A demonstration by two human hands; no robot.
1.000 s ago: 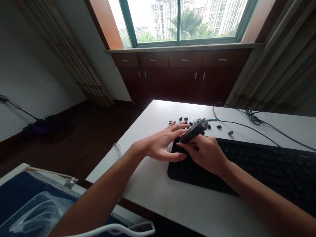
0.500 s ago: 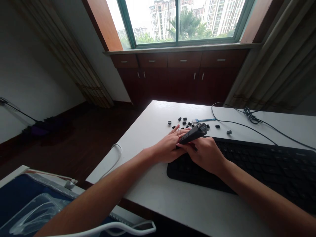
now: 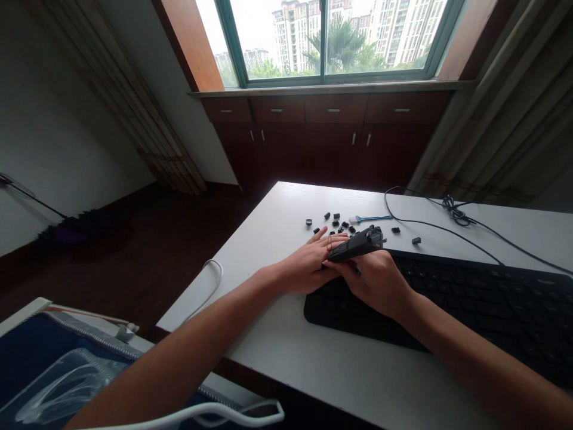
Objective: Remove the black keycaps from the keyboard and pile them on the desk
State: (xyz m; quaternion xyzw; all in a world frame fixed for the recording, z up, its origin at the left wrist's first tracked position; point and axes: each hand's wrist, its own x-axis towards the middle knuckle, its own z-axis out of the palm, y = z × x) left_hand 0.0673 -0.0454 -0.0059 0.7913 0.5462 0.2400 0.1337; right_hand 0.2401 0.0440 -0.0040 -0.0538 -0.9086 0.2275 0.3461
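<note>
A black keyboard (image 3: 470, 292) lies on the white desk (image 3: 277, 340). My right hand (image 3: 380, 280) rests over the keyboard's left end and grips a dark keycap puller tool (image 3: 356, 245), whose tip points up and to the right. My left hand (image 3: 308, 263) lies flat with fingers spread on the keyboard's left corner, touching the tool's lower end. Several loose black keycaps (image 3: 338, 224) are scattered on the desk just beyond both hands.
A small blue brush (image 3: 369, 218) lies past the keycaps. Black cables (image 3: 452, 215) trail across the desk's far right. A white cable (image 3: 210, 275) hangs off the left edge. A blue zip pouch with clear plastic (image 3: 54, 376) sits at lower left.
My left hand dropped from hovering to lying flat on the keyboard's corner. The tool in my right hand tilted lower and shifted slightly right.
</note>
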